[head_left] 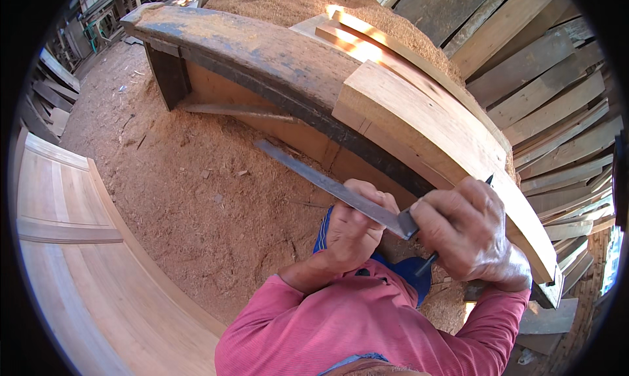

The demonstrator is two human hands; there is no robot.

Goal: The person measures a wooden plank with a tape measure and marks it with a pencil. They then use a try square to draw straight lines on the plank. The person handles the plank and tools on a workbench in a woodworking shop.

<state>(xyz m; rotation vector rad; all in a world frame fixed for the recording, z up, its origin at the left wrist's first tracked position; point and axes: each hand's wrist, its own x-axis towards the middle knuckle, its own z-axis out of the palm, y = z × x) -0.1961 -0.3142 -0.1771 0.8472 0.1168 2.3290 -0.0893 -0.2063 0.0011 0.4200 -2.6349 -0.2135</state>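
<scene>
My left hand [357, 228] is closed around the lower part of a try square's long grey metal blade [321, 179]. The blade slants away to the upper left, over the sawdust floor. Its dark stock [407, 224] shows at the near end, against the fingers of my right hand [462, 228]. A thin dark pencil or pen [427, 263] passes through my closed right hand, sticking out above and below. Just beyond my hands, a thick pale wooden beam [419, 130] lies along the bench. Pencil-like lines cross its side near the left end.
The long worn bench [255, 48] curves across the view, with more boards [393, 52] behind the beam. A panelled wooden door [72, 271] is at the left. Sawdust [177, 173] covers the floor. Many planks [557, 94] are stacked along the right.
</scene>
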